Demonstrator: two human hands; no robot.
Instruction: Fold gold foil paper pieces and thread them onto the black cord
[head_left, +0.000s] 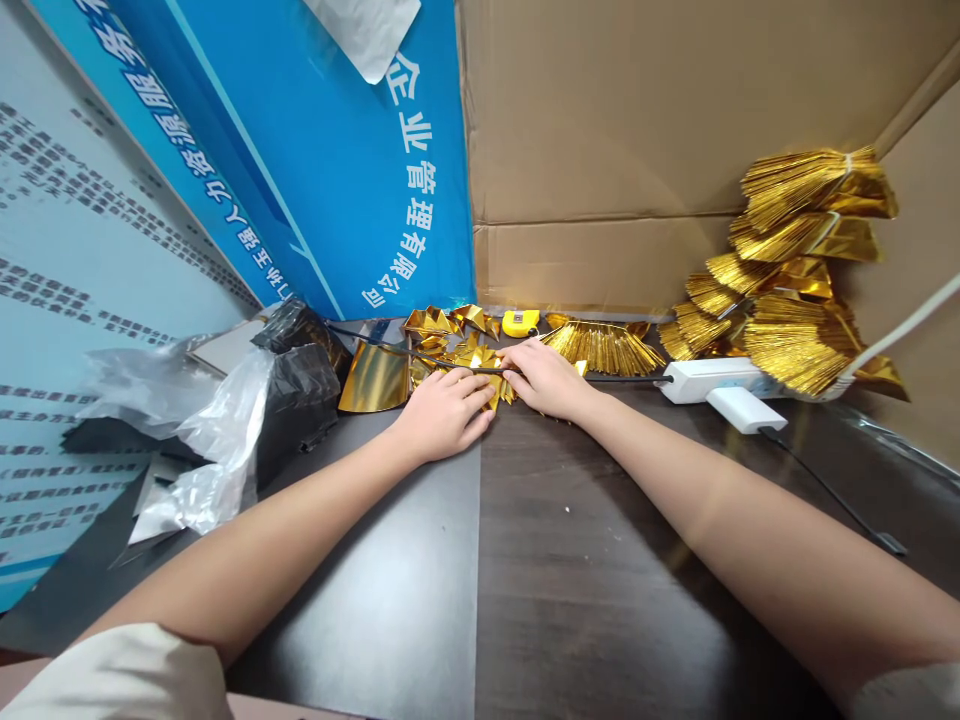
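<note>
Both my hands reach to the back of the dark table, over a loose pile of folded gold foil paper. My left hand lies palm down at the pile's near left side, its fingers stretched over the foil. From the right, my right hand rests on the pile's other edge, fingers extended and touching the foil pieces. A thin black cable runs across the pile by my fingers. Just behind the right hand sits a yellow tape measure. What lies under both palms is hidden.
A pleated gold foil fan lies right of my hand. Tied gold foil bundles are stacked at the right, behind a white power strip with an adapter. Crumpled plastic bags and a gold sheet lie left. Cardboard stands behind.
</note>
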